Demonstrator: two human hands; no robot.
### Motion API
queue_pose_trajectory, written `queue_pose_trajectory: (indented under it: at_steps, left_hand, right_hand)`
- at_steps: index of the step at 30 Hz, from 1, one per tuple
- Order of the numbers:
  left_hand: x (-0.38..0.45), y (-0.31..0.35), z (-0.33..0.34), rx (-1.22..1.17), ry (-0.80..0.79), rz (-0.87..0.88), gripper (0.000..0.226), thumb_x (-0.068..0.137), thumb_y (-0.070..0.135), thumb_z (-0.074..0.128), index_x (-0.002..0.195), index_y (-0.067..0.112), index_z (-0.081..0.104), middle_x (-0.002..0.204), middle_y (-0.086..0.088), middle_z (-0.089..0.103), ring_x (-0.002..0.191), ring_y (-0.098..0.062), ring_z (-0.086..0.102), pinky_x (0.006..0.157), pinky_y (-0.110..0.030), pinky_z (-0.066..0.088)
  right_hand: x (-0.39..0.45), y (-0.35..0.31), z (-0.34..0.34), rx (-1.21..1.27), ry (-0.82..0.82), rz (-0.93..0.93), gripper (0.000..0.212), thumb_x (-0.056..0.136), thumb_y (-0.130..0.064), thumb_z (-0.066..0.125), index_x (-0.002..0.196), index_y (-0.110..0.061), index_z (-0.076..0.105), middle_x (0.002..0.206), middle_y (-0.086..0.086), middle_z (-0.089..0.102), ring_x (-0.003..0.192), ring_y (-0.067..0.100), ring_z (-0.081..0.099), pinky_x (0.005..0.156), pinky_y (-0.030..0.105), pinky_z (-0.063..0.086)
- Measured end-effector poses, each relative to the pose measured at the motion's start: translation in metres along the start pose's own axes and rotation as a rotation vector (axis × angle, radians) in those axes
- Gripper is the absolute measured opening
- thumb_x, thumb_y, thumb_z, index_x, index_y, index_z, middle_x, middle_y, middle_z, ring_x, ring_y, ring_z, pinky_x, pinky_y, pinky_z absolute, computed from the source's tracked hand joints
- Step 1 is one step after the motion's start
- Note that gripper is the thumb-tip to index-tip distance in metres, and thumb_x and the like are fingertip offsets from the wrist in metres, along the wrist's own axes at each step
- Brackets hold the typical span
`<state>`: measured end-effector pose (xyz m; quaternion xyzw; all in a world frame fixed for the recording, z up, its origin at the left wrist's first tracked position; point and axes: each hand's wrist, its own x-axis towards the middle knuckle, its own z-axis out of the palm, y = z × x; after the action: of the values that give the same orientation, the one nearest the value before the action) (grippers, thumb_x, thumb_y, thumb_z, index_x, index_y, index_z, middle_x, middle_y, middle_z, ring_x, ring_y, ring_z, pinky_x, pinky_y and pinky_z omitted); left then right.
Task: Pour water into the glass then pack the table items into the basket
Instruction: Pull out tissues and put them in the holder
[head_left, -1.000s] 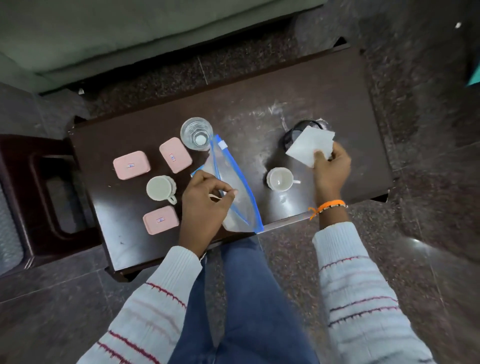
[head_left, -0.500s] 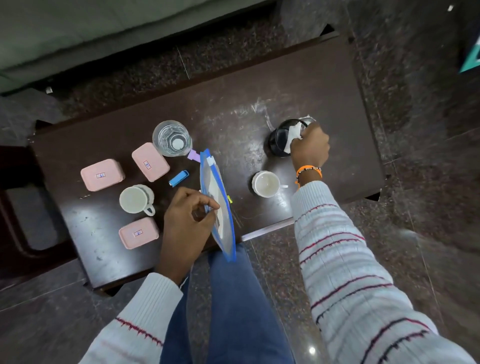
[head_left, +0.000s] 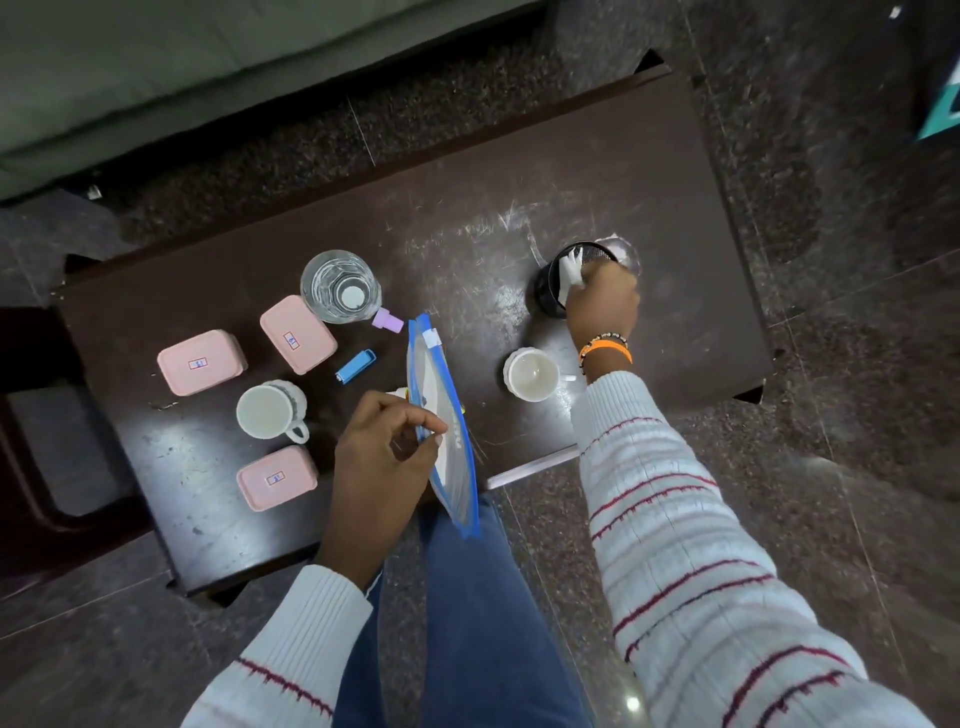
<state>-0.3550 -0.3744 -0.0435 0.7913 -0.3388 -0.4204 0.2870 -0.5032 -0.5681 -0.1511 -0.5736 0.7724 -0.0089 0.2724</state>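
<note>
My right hand (head_left: 602, 304) grips a white tissue (head_left: 570, 273) and holds it inside the black mesh basket (head_left: 549, 291) at the table's right. My left hand (head_left: 384, 457) pinches the edge of a clear zip bag with a blue rim (head_left: 447, 431), held upright near the table's front edge. A glass of water (head_left: 340, 286) stands at the middle left. Around it lie three pink boxes (head_left: 201, 362) (head_left: 297, 334) (head_left: 276, 477), two white cups (head_left: 270, 410) (head_left: 531, 374), a blue lighter (head_left: 356, 365) and a small purple cap (head_left: 387, 319).
The dark wooden table (head_left: 467, 208) stands on a speckled stone floor. A green sofa (head_left: 208, 62) runs along the far side. A dark stool or chair (head_left: 47, 457) is close to the table's left end. My knees in blue jeans are at the near edge.
My right hand carried the white tissue from above the basket down into it. My left hand turned the zip bag up on edge, uncovering the lighter and purple cap.
</note>
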Motion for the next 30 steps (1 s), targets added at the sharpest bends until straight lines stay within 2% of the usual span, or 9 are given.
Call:
queue_pose_trajectory:
  at_steps: [3,7,11,14,17,20,25,27,30]
  left_hand:
    - [0.000,-0.001,0.000,0.013,0.000,0.009,0.041,0.076,0.001,0.072,0.069,0.039,0.059,0.090,0.016,0.052,0.077,-0.004,0.060,0.067,-0.001,0.044]
    - [0.000,-0.004,0.000,0.014,0.012,0.016,0.043,0.076,0.000,0.072,0.069,0.040,0.058,0.089,0.017,0.051,0.078,-0.005,0.060,0.066,0.000,0.044]
    - [0.000,-0.004,-0.002,0.004,0.012,0.010,0.040,0.077,0.000,0.071,0.069,0.038,0.059,0.091,0.015,0.052,0.080,-0.006,0.060,0.067,-0.002,0.045]
    - [0.002,-0.005,-0.003,0.010,0.009,0.007,0.039,0.078,0.001,0.071,0.070,0.038,0.060,0.092,0.015,0.052,0.082,-0.004,0.059,0.069,-0.002,0.045]
    - [0.003,-0.007,-0.004,0.005,0.019,0.003,0.037,0.078,0.001,0.071,0.070,0.036,0.060,0.092,0.013,0.052,0.080,-0.005,0.058,0.069,-0.002,0.045]
    - [0.002,-0.011,-0.005,-0.004,0.034,-0.002,0.036,0.078,0.002,0.071,0.070,0.035,0.061,0.091,0.010,0.053,0.080,0.001,0.058,0.069,-0.001,0.044]
    - [-0.001,-0.017,-0.014,-0.038,0.075,-0.009,0.040,0.077,-0.002,0.070,0.068,0.035,0.058,0.087,0.013,0.052,0.076,0.013,0.056,0.065,0.002,0.041]
    - [-0.001,-0.021,-0.019,-0.053,0.098,-0.021,0.041,0.076,-0.005,0.069,0.065,0.033,0.056,0.085,0.013,0.052,0.074,0.010,0.057,0.066,0.000,0.042]
    - [-0.003,-0.027,-0.026,-0.077,0.155,-0.064,0.042,0.076,-0.007,0.066,0.062,0.027,0.047,0.080,0.010,0.050,0.070,0.002,0.054,0.064,-0.002,0.042]
  right_hand:
    - [0.003,-0.003,0.003,-0.012,-0.017,-0.005,0.024,0.084,0.005,0.044,0.098,0.001,0.063,0.109,0.022,0.064,0.102,0.040,0.060,0.082,0.039,0.049]
    - [0.012,-0.003,0.002,-0.028,-0.067,-0.049,0.014,0.085,0.001,0.048,0.088,-0.001,0.061,0.098,0.019,0.062,0.099,0.038,0.061,0.082,0.037,0.049]
    - [0.002,0.002,-0.005,0.076,0.072,-0.100,0.018,0.082,-0.007,0.057,0.099,-0.005,0.061,0.118,0.012,0.060,0.107,0.033,0.056,0.079,0.035,0.047]
    - [-0.004,0.004,-0.003,-0.005,0.133,-0.153,0.040,0.080,-0.018,0.065,0.117,-0.009,0.052,0.130,0.011,0.050,0.119,0.033,0.044,0.083,0.044,0.048]
    - [-0.001,0.003,0.003,-0.087,0.014,-0.156,0.074,0.075,-0.030,0.073,0.136,-0.009,0.036,0.147,0.012,0.034,0.133,0.034,0.031,0.105,0.040,0.033]
    - [0.001,0.002,0.008,-0.132,-0.095,-0.110,0.093,0.073,-0.026,0.077,0.145,-0.012,0.021,0.155,0.011,0.020,0.139,0.036,0.022,0.111,0.044,0.028]
    - [-0.004,-0.007,0.009,-0.156,-0.062,-0.142,0.081,0.071,-0.013,0.071,0.140,-0.010,0.028,0.148,0.011,0.028,0.129,0.038,0.032,0.100,0.042,0.039]
    - [-0.011,-0.018,0.014,-0.166,-0.056,-0.233,0.079,0.070,-0.014,0.071,0.138,-0.011,0.031,0.144,0.012,0.032,0.125,0.037,0.035,0.095,0.041,0.042]
    - [-0.026,-0.044,0.027,-0.133,-0.080,-0.405,0.079,0.068,-0.015,0.070,0.137,-0.011,0.033,0.141,0.015,0.034,0.123,0.036,0.037,0.097,0.039,0.038]
